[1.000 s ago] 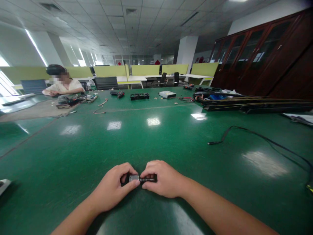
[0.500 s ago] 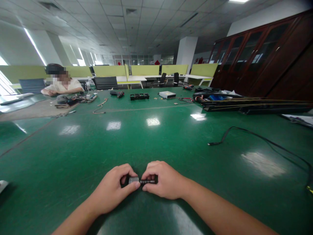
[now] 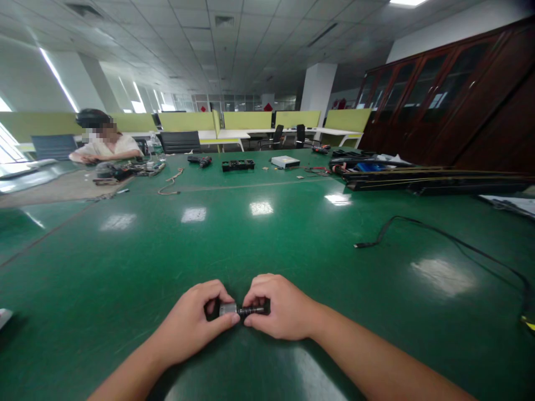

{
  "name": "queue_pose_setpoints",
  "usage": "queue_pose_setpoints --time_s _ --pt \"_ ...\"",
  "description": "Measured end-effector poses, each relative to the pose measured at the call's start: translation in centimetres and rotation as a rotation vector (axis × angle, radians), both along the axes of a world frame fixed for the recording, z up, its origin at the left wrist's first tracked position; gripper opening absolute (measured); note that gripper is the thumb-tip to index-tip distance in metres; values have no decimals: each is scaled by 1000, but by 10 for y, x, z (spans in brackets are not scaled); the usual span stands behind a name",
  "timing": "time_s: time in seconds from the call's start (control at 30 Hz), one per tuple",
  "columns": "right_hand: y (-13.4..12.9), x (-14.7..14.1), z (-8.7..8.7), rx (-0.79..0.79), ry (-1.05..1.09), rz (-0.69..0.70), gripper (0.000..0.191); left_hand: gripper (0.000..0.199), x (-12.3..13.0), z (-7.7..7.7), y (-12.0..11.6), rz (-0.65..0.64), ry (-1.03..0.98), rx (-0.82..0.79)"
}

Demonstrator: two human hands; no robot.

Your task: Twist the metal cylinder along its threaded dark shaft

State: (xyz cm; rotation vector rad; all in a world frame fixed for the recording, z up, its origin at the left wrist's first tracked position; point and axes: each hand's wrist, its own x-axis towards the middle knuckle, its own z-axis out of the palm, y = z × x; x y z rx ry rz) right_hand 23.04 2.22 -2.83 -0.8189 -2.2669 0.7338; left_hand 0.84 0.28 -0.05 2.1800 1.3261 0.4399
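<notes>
A small metal part lies level just above or on the green table, between my two hands; its contact with the tabletop is hidden. Its left end is a silver cylinder, and a dark, ribbed shaft runs out to the right. My left hand pinches the silver cylinder between thumb and fingers. Closed round the dark shaft is my right hand, thumb below and fingers above. Its fingers partly cover the shaft's right end.
A black cable curves across the table's right side. Long black rails are piled at the back right. Farther back stand a white box, a black slotted block and a power drill. A person sits at the far left.
</notes>
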Motion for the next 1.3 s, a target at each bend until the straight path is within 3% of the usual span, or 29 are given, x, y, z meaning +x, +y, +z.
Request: queue_pose_setpoints --time_s 1.3 --pt "2 5 3 35 -80 -50 13 23 1 3 -2 9 11 -4"
